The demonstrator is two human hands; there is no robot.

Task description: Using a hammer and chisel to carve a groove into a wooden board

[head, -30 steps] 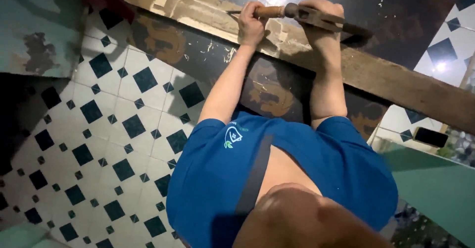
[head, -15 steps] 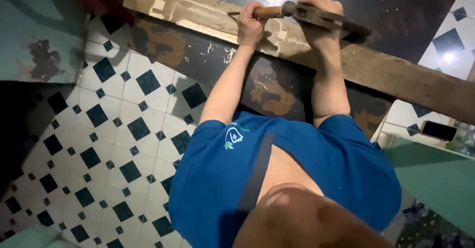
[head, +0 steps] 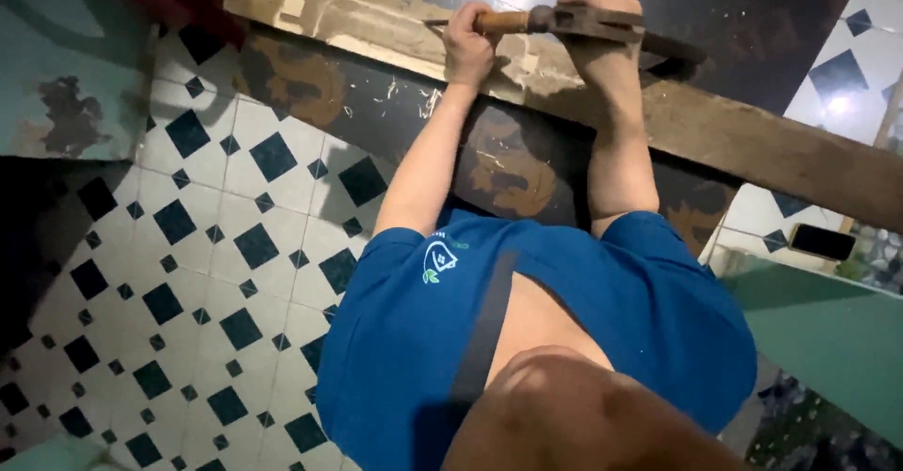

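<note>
A long, worn wooden plank (head: 752, 142) lies slanted across a dark patterned floor. Both my arms reach out to it from my blue shirt (head: 564, 339). My left hand (head: 467, 43) is closed around the wooden handle of a hand tool (head: 564, 20). My right hand (head: 602, 43) presses down on the tool's dark metal body, which rests on the plank. A thin metal tip pokes out to the left of my left fist. Pale scraped patches show on the plank near the tool.
White floor tiles with dark diamonds (head: 188, 274) fill the left side. A worn teal panel (head: 66, 67) stands at the upper left, and a teal surface (head: 828, 339) at the right. A small dark flat object (head: 821, 242) lies beside it. Wood chips (head: 404, 95) dot the dark floor.
Both hands keep their hold on the tool at the same spot on the plank. The view has shifted only slightly.
</note>
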